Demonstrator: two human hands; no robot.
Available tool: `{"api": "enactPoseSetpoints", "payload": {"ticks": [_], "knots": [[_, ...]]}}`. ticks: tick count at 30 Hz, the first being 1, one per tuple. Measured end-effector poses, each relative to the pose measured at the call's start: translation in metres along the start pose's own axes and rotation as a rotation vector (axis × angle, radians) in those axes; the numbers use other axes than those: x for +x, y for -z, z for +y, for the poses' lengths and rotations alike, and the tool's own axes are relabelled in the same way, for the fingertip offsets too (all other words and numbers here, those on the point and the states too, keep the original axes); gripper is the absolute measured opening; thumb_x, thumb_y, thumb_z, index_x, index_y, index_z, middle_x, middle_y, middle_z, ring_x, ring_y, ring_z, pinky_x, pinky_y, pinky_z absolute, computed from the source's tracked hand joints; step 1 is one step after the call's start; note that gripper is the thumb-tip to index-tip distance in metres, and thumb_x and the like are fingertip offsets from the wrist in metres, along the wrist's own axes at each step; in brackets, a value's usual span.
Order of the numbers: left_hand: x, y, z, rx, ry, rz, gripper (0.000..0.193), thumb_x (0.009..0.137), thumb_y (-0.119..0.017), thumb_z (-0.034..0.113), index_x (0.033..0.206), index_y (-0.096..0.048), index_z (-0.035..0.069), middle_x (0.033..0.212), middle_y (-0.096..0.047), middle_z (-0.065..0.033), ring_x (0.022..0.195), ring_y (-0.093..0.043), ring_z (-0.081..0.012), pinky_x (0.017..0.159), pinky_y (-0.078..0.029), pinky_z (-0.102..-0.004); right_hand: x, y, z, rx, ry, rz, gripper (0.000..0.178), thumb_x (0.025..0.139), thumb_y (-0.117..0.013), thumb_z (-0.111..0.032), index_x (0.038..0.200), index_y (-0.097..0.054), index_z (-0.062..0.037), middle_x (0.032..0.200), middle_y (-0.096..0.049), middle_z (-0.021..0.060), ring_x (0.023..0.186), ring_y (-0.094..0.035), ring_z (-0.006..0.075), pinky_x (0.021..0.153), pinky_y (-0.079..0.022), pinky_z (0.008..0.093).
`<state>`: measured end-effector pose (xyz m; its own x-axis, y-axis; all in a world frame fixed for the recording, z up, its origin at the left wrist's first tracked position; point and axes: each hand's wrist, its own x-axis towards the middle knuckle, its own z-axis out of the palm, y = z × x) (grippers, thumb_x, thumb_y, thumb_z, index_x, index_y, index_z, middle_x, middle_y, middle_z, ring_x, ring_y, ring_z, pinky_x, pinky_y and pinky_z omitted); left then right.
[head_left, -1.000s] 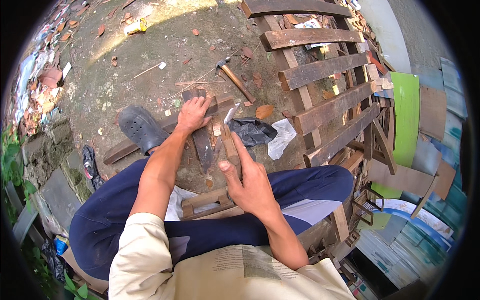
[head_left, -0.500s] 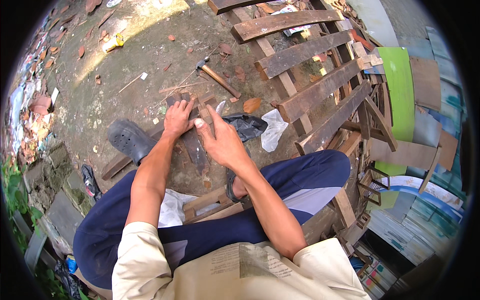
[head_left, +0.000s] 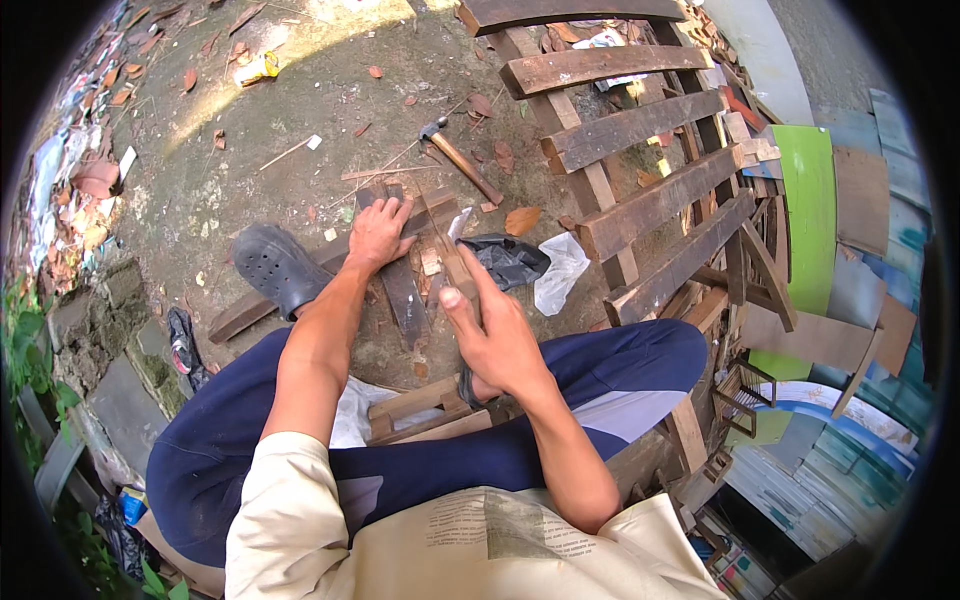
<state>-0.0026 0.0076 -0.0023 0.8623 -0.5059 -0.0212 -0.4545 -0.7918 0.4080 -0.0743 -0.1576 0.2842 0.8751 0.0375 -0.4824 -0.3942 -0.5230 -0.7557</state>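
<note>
My left hand (head_left: 380,235) presses down with bent fingers on a wooden plank (head_left: 265,305), which lies slanted on the ground across a darker board (head_left: 402,300). To its right, my right hand (head_left: 500,345) is closed round the wooden handle of a handsaw (head_left: 457,272), index finger stretched along it. The saw's thin blade shows almost edge-on and runs forward to the plank's right end. Whether its teeth touch the wood is hard to make out. A hammer (head_left: 460,165) with a wooden handle lies on the ground beyond my hands.
A slatted wooden pallet (head_left: 650,130) leans at the right. Black plastic (head_left: 505,258) and a white plastic bag (head_left: 560,272) lie beside my right hand. My left foot wears a dark clog (head_left: 275,265) next to the plank. Leaf litter and rubbish (head_left: 95,185) line the left side.
My right hand has drawn the saw back toward my body, uncovering more of the handle and blade. My left hand stays on the plank. The whole view has shifted slightly.
</note>
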Motion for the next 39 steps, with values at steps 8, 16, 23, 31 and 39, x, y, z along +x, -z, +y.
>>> {"api": "enactPoseSetpoints", "payload": {"ticks": [8, 16, 23, 31, 39], "knots": [[0.001, 0.005, 0.001, -0.023, 0.029, -0.013, 0.071, 0.075, -0.087, 0.036, 0.137, -0.06, 0.013, 0.115, -0.058, -0.0066, 0.112, -0.06, -0.0272, 0.093, -0.054, -0.0418, 0.027, 0.008, 0.001, 0.1, -0.183, 0.006, 0.071, 0.107, -0.054, -0.045, 0.152, -0.042, 0.0093, 0.127, -0.066, 0.0349, 0.12, -0.067, 0.0451, 0.102, -0.051, 0.0449], [0.0, 0.003, 0.0, -0.054, 0.049, -0.021, 0.071, 0.076, -0.087, 0.038, 0.136, -0.06, 0.012, 0.118, -0.057, -0.0076, 0.117, -0.058, -0.0277, 0.098, -0.052, -0.0426, 0.003, -0.015, 0.001, -0.041, -0.035, 0.123, 0.055, 0.103, -0.06, -0.021, 0.152, -0.046, 0.0013, 0.106, -0.07, 0.0295, 0.095, -0.072, 0.0345, 0.086, -0.055, 0.0425], [0.001, 0.002, 0.004, -0.054, 0.048, -0.001, 0.074, 0.074, -0.087, 0.037, 0.139, -0.06, 0.013, 0.117, -0.058, -0.0071, 0.112, -0.059, -0.0273, 0.095, -0.052, -0.0421, -0.03, -0.016, -0.028, -0.119, -0.102, 0.159, 0.047, 0.102, -0.062, -0.017, 0.145, -0.053, -0.0007, 0.097, -0.075, 0.0241, 0.077, -0.076, 0.0263, 0.073, -0.058, 0.0372], [0.001, -0.003, 0.001, -0.061, 0.02, 0.03, 0.074, 0.073, -0.087, 0.035, 0.139, -0.061, 0.013, 0.113, -0.058, -0.0072, 0.108, -0.06, -0.0278, 0.092, -0.053, -0.0424, -0.038, -0.022, -0.019, -0.124, -0.049, 0.122, 0.054, 0.102, -0.067, -0.024, 0.148, -0.05, 0.0007, 0.084, -0.07, 0.03, 0.078, -0.073, 0.0457, 0.068, -0.056, 0.0479], [0.002, 0.005, 0.003, -0.041, 0.031, 0.013, 0.066, 0.074, -0.086, 0.034, 0.132, -0.064, 0.012, 0.11, -0.059, -0.0073, 0.107, -0.061, -0.0279, 0.091, -0.054, -0.0428, -0.033, -0.018, 0.02, -0.045, 0.109, 0.191, 0.059, 0.1, -0.069, -0.025, 0.148, -0.05, 0.0034, 0.08, -0.067, 0.0348, 0.08, -0.069, 0.0504, 0.07, -0.055, 0.0511]]}}
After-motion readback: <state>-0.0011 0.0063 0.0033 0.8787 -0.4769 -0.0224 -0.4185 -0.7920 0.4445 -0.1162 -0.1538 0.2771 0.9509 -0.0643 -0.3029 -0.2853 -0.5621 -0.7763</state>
